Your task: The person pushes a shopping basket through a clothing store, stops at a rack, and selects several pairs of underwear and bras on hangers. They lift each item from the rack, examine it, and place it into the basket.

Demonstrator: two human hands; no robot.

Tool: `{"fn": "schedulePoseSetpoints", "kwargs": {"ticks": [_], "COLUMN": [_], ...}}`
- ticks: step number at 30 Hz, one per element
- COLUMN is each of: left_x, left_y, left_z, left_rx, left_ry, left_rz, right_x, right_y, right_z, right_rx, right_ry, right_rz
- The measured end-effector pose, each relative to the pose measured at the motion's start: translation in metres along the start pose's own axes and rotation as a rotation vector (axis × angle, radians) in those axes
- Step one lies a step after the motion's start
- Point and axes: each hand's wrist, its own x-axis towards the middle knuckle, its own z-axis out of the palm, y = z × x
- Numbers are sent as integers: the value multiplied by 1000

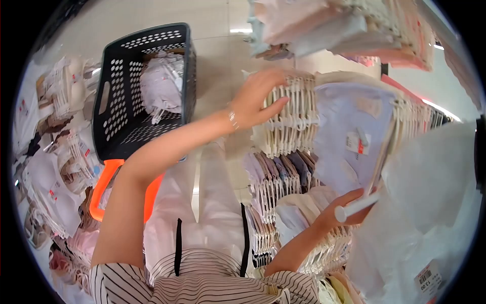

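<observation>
1. Step in hand (judgement): working through hung garments on a display rack. The left hand lies released, fingers spread flat on the row of white plastic hangers just above centre, at about 12 o'clock. It presses on the hangers and grips none.

2. The right hand, at 4 o'clock, is curled about the end of the white round bar. The thumb shows in front; the fingers behind are hidden.

3. The pale lilac garment with a red-and-white tag hangs face-out at 2 o'clock, between the two hands and just beside the pressed hangers.

4. The black perforated plastic basket sits at 10 o'clock, well apart from the rack. Pale folded garments lie inside it, and its orange handle points to 8 o'clock.

5. Next move (judgement): separating one hanger from the packed row calls for a fingertip pinch on a single hook. The neighbouring hangers must be held back, and the right hand must keep the bar steady.
</observation>
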Motion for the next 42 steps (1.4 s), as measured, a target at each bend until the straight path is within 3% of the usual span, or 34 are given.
{"fn": "schedulePoseSetpoints", "kwargs": {"ticks": [4,7,10,12,14,17,19,21,23,27,28,30,31,33,34,37,42], "left_x": [-63,-107,-151,-191,-232,-270,-296,-298,-327,-340,-347,-355,-358,-369,-369,-367,-354], "left_y": [1,-26,-79,-133,-186,-232,-255,-259,-279,-292,-293,-297,-299,-305,-305,-305,-300], "left_z": [-79,-125,-159,-175,-182,-190,-190,-195,-190,-198,-198,-201,-202,-202,-203,-206,-219], "left_rx": [168,234,322,524,718,693,630,519,441,304,360,331,296,190,153,121,124], "left_ry": [24,97,132,54,-52,-276,-316,-432,-443,-616,-534,-499,-489,-420,-434,-441,-490], "left_rz": [-136,-220,-514,-690,-896,-1320,-1342,-1387,-1313,-1320,-1201,-1155,-1155,-1108,-1131,-1151,-1271], "right_x": [-48,-84,-121,-141,-165,-223,-274,-316,-332,-358,-369,-386,-381,-375,-372,-364,-376], "right_y": [-62,-124,-190,-235,-288,-340,-366,-377,-389,-378,-370,-349,-345,-349,-350,-359,-374], "right_z": [19,37,61,78,104,179,252,323,362,417,428,453,459,451,446,432,401], "right_rx": [120,497,772,1018,1156,1218,1052,718,437,366,368,412,475,370,475,558,516], "right_ry": [-69,-340,-604,-894,-1128,-1364,-1380,-1402,-1367,-1405,-1367,-1372,-1412,-1416,-1438,-1669,-1207], "right_rz": [-177,-177,-220,-154,85,352,497,317,114,-2,-12,-36,-83,59,115,223,-227]}}
